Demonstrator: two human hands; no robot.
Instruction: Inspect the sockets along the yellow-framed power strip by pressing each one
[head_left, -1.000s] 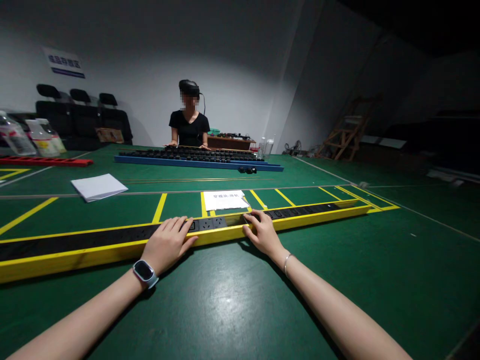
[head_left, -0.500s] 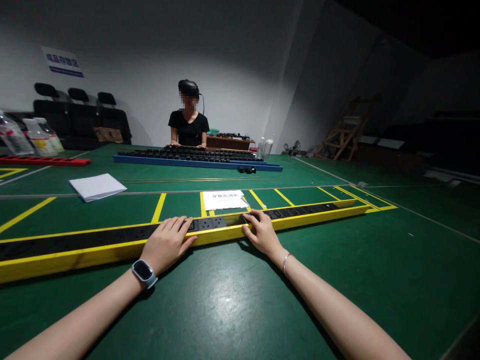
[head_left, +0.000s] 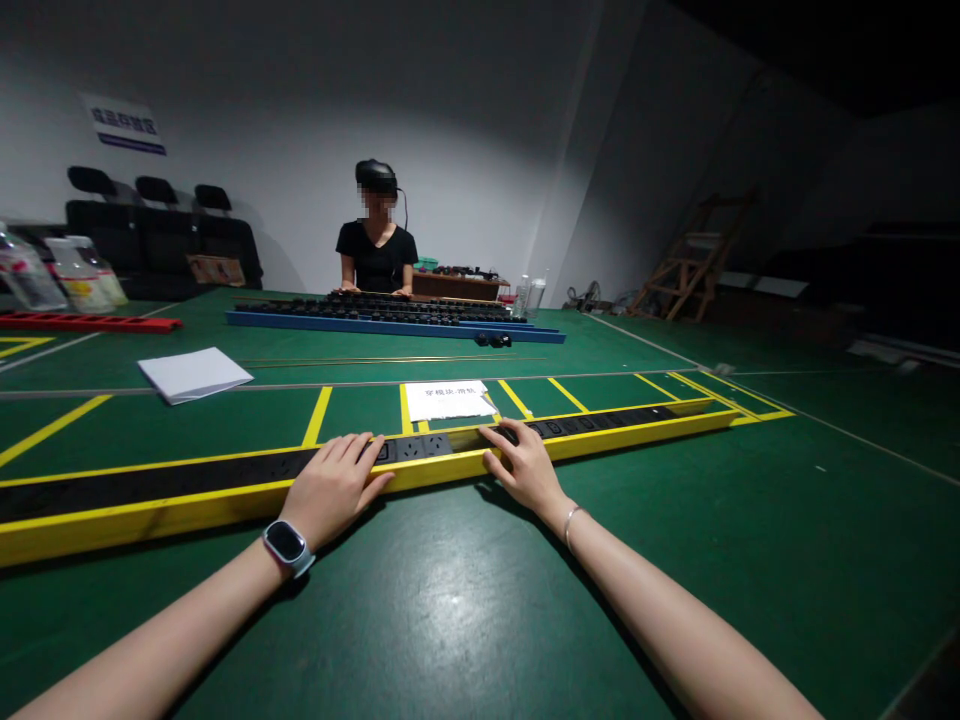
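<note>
Head camera shows the left hand lying flat, fingers stretched out, on the long yellow rail, its fingertips touching a black socket module in the channel. The right hand rests on the same rail with spread fingers, grasping nothing. The rail lies across the green table, near a white paper label.

A long, straight yellow-painted rail with a shallow open channel along its top lies flat on the green table-top. It runs from 9 o'clock at the near left to about 2 o'clock at the far right. Black plastic socket modules sit in the channel in one row, faces up, and their outlets show most clearly at 12 o'clock.
</note>
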